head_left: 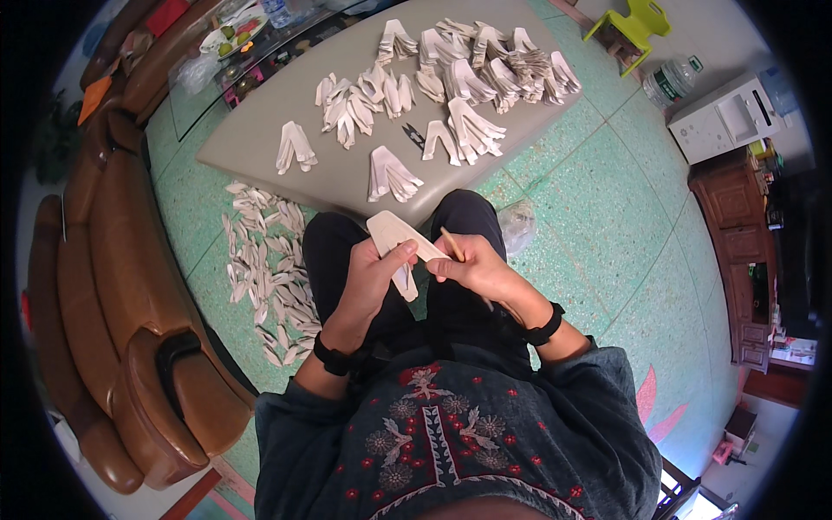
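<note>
Over my lap I hold a cream-white V-shaped piece [387,229], flat and two-legged, its material too unclear to name. My left hand [374,270] is closed on it, thumb on top near the middle. My right hand [475,267] pinches its right leg, and a thin wooden stick [451,243] runs through the same hand, its lower end showing below the palm. Just beyond my knees, a fanned stack of similar pieces [390,178] lies on the grey-beige table [251,130]. Small dark snips [413,135] rest farther back, next to more stacks.
Many bundled stacks [468,82] cover the table's far right. Loose pale pieces [264,269] are heaped on the green floor left of my legs. A clear plastic bag [518,227] lies by my right knee. A brown leather sofa [143,303] stands left, a green chair [631,30] far right.
</note>
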The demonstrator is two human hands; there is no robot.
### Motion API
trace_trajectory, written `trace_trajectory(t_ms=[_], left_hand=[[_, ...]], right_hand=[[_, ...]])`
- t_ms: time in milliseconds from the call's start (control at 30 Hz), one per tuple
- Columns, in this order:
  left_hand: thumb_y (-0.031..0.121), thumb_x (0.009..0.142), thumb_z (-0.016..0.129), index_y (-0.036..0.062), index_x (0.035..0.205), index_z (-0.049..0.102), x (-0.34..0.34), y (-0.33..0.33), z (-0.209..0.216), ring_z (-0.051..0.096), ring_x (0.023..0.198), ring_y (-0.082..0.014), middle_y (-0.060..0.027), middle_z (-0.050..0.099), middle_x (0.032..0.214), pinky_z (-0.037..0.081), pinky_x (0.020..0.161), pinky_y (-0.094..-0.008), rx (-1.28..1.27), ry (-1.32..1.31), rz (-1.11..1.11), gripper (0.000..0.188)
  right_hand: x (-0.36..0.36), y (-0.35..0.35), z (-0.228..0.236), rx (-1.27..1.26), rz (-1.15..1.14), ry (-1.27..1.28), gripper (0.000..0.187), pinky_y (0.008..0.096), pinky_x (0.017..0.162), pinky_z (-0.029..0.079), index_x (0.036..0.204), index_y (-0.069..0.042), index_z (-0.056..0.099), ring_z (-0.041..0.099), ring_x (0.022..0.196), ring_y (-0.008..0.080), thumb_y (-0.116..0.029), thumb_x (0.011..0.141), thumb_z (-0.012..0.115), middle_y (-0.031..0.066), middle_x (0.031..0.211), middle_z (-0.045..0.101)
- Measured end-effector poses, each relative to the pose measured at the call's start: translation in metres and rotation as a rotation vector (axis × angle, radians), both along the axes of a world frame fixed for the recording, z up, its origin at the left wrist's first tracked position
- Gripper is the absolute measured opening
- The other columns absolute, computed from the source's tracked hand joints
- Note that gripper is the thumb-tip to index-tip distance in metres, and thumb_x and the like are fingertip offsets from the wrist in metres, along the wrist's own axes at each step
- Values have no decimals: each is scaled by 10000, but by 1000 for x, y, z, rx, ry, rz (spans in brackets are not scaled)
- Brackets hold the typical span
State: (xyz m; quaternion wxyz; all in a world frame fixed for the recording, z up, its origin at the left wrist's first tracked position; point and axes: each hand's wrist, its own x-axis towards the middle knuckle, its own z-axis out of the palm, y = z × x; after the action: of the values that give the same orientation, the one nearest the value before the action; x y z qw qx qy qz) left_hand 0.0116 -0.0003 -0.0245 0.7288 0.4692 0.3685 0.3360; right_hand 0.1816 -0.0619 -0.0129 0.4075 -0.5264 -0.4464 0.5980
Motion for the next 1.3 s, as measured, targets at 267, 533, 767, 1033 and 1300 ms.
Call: trace_trajectory(t_ms=[267,533,767,1033,1300], left_hand=[[154,853,605,13,816,630,6,1,5,499,579,-38,9,572,665,372,515,-188,22,-7,124,149],[243,930,335,-18,1009,504,4,4,13,588,619,-203,-118,587,781,512,627,-303,-217,-187,-87,321],[176,886,363,13,1017,475,7,-4,5,484,522,-120,-41,496,691,431,490,-264,-222,-162,-298,237],[187,906,456,15,964,520,2,1,6,497,528,-90,-10,512,692,422,481,-233,-319,-202,-334,193],[74,835,498,-16,876,586,-2,4,3,596,653,-106,-59,609,762,471,585,-226,-136,-13,-430,133]], right_hand=[[-11,-4,4,28,-43,-143,278,234,505,350,772,7,587,419,552,61,-243,891,562,-15,580,476],[-11,-7,-3,11,-304,117,207,216,558,368,784,4,583,439,591,57,-182,873,589,-24,635,496],[6,9,6,99,-82,-60,215,210,629,408,953,17,580,477,710,41,-165,848,627,-17,776,559],[8,15,2,102,-49,184,225,213,699,433,1037,16,579,509,787,49,-111,854,612,-4,880,595],[5,11,11,11,-61,87,96,231,568,439,852,14,620,522,642,55,-79,828,626,2,731,612]])
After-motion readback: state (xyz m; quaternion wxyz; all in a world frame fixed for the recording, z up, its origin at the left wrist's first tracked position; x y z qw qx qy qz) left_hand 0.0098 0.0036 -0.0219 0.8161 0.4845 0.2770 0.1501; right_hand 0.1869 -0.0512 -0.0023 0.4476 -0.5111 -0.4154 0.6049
